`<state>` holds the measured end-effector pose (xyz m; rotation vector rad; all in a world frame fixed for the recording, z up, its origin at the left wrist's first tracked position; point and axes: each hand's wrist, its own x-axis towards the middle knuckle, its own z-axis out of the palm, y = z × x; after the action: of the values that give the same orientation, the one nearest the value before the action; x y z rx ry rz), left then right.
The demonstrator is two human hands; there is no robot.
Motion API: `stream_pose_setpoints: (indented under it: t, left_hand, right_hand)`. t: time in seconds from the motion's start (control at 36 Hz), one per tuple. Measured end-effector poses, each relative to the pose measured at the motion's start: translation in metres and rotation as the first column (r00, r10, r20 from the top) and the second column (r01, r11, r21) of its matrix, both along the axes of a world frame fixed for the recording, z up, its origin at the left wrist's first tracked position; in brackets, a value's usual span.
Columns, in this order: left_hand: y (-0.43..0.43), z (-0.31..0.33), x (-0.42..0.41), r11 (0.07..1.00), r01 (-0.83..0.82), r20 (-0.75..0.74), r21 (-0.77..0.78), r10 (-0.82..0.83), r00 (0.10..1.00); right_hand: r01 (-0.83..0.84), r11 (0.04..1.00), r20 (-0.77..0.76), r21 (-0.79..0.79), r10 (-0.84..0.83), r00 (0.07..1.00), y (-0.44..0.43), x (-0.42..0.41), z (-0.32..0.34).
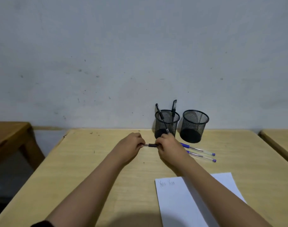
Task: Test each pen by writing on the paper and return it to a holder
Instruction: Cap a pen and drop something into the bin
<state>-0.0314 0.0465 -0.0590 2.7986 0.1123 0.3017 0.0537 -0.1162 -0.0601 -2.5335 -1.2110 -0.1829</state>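
A: Scuffed grey wall [107, 54] behind, pale wood counter [91, 169] in front; where's the pen under test?

B: Just above the counter, lying level betw. both hands; it's a black pen [151, 145]; the left hand [131, 145] pinches its left end w/ curled fingers; the right hand [168, 145] pinches the right end the same way; both are closed on it, neither is free.

A: Why grip both ends?

B: Prob. the cap; pulling it off or pushing it on, can't tell which; a pinch at each end lets one part slide along the other.

A: Holders?

B: Two mesh cups by the wall; the left holder [172, 128] has two black pens [159, 112] leaning on its rim; the right holder [194, 123] stands just beside it and looks empty.

A: Anything else?

B: Two blue pens [199, 149] lie side by side on the counter, just right of the right hand, near the holders; prob. queued within reach. The paper [189, 202] sits at the near edge, right side, partly under the right forearm; it has two scribbles [166, 183] at its top-left corner; I'd guess it's set there so the writing hand drops straight onto it.

A: Progress?

B: Two scribbles and two pens in a holder, so approx. two done, I reckon; the one in hand plus the blue pair are left.
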Motion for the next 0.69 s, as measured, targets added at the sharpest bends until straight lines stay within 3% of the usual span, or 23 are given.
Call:
stream_pose_setpoints:
  t: [0.08,0.17,0.25,0.39,0.47,0.58,0.69]
  left_hand:
    - [-0.002,0.004,-0.003,1.000,0.000,-0.003,-0.030,0.000,1.000]
    - [-0.006,0.008,-0.012,0.985,-0.040,0.045,-0.167,0.049,0.998]
    - [-0.018,0.011,-0.024,0.924,-0.068,0.099,-0.376,0.113,0.989]
    - [-0.056,0.021,-0.033,0.708,-0.050,0.191,-0.704,0.257,0.947]
    - [-0.075,0.028,-0.033,0.625,-0.020,0.232,-0.780,0.318,0.919]
    - [-0.091,0.036,-0.038,0.529,0.036,0.264,-0.848,0.361,0.894]
    - [-0.083,0.043,-0.041,0.580,0.055,0.264,-0.812,0.282,0.922]
  right_hand:
    - [-0.012,1.000,-0.064,0.022,0.013,0.998,-0.002,0.001,0.003]
    - [0.039,0.974,-0.202,0.224,0.008,0.979,-0.007,-0.002,0.012]
    - [0.211,0.847,-0.470,0.488,0.051,0.881,-0.017,-0.008,0.030]
    - [0.432,0.627,-0.669,0.648,0.197,0.716,-0.025,-0.016,0.054]
    - [0.462,0.573,-0.684,0.677,0.257,0.683,-0.026,-0.026,0.063]
    - [0.396,0.565,-0.619,0.724,0.278,0.734,-0.031,-0.035,0.075]
    - [0.317,0.624,-0.541,0.714,0.205,0.815,-0.038,-0.038,0.082]
